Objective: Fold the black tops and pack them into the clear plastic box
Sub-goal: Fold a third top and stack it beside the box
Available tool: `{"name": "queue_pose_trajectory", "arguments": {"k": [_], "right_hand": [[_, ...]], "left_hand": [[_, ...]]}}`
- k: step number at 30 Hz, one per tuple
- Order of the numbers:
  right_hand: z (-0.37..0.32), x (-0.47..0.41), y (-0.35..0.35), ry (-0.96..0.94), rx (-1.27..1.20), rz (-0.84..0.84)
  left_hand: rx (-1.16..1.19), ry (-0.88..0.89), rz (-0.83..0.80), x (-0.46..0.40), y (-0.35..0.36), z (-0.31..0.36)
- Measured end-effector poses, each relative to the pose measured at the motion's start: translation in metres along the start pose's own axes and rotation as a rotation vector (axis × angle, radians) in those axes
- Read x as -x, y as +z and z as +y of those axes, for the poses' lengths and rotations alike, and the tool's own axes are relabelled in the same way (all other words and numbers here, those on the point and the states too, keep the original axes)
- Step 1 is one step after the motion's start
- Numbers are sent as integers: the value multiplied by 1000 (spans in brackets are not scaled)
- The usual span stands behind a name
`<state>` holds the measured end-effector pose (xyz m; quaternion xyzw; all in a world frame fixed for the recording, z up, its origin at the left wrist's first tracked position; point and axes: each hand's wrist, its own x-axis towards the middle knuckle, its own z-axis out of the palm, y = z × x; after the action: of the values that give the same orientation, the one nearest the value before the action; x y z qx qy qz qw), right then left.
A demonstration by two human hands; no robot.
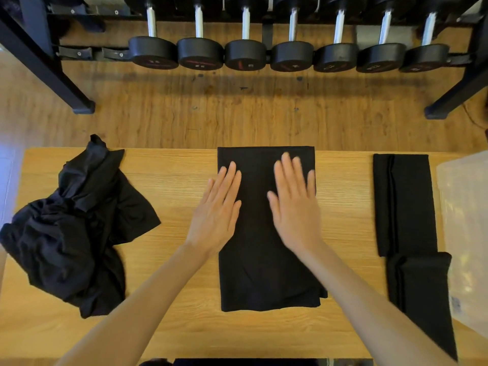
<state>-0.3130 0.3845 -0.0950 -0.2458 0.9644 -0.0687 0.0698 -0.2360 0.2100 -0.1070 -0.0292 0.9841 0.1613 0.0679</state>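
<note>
A black top (266,276), folded into a long rectangle, lies in the middle of the wooden table (171,186). My left hand (217,210) lies flat on its left edge with straight fingers. My right hand (294,202) presses flat on its upper right part, fingers spread and slightly blurred. A heap of unfolded black tops (71,233) sits at the table's left end. Two folded black tops lie at the right, one further back (404,204) and one nearer (422,294). The clear plastic box (464,233) stands at the far right edge, partly out of view.
Beyond the table is a wooden floor (237,114) and a black rack (76,101) holding several dumbbells (245,54). The rack's feet stand on the floor at left and right.
</note>
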Motion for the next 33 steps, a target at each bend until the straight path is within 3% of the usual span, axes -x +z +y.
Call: {"name": "queue_pose_trajectory", "arguments": {"k": [3,15,25,33], "right_hand": [[-18,43,15,-64,-30,-71],[38,44,23,168,50,-54],[-39,121,25,9,-73,-73],[-7,148,33,130,-6,-117]], "left_hand": [[-71,38,-28,28,13,18],[-142,-5,-80,36,18,16],[-18,34,-26,95,30,54],[-68,-3,-101,115,38,48]]}}
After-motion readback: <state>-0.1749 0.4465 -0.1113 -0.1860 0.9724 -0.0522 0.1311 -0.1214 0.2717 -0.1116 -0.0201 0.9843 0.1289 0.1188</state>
